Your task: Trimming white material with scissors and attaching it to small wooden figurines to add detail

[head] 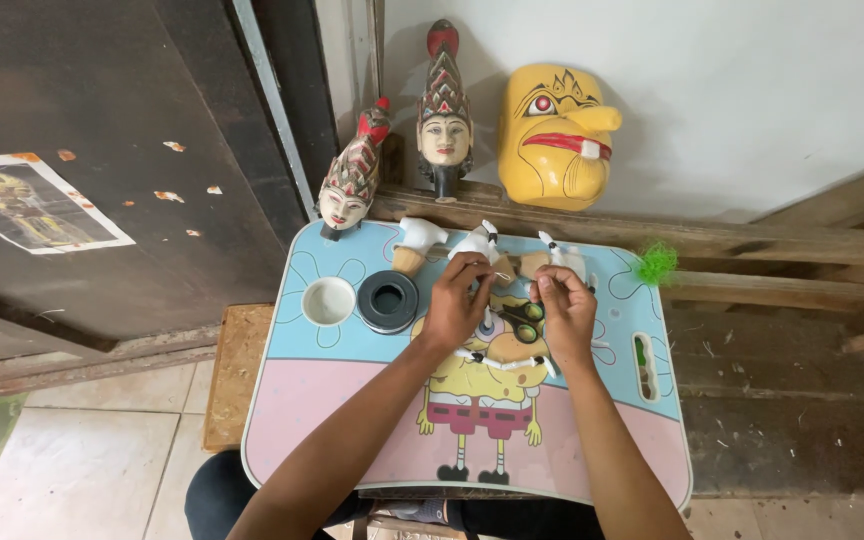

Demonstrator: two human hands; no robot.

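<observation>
— Looking over the shoulder here, what are the hands at?

— Both are up over the far half of a small lap table [352, 420], a pink and blue one with a cartoon picture on its top. The left hand [455, 300] has its fingers curled in and pressed together at the tips, close against a small white figure [479, 243] with dark tips; it seems to pinch something thin there, but I cannot tell what. The right hand [564, 305] has thumb and forefinger pressed together beside a second white piece [560, 257], and again what is pinched is too small to make out.

— Anything between them?

— A pair of scissors [522, 322] with black handles lies on the table just below the two hands. A thin white strip [497, 362] lies across the picture, near the wrists.

— And to the side?

— Left of the hands sit a round black lid [388, 300] and, beside it, a small white cup [329, 300]. A white-topped wooden piece [415, 243] lies at the far edge. A green tuft [657, 264] rests off the right corner, on a wooden ledge [782, 245].

— Against the wall?

— Two painted puppet heads [443, 125] with tall patterned headdresses, and a yellow mask [555, 135] with a long nose, leaning on the white wall.
</observation>
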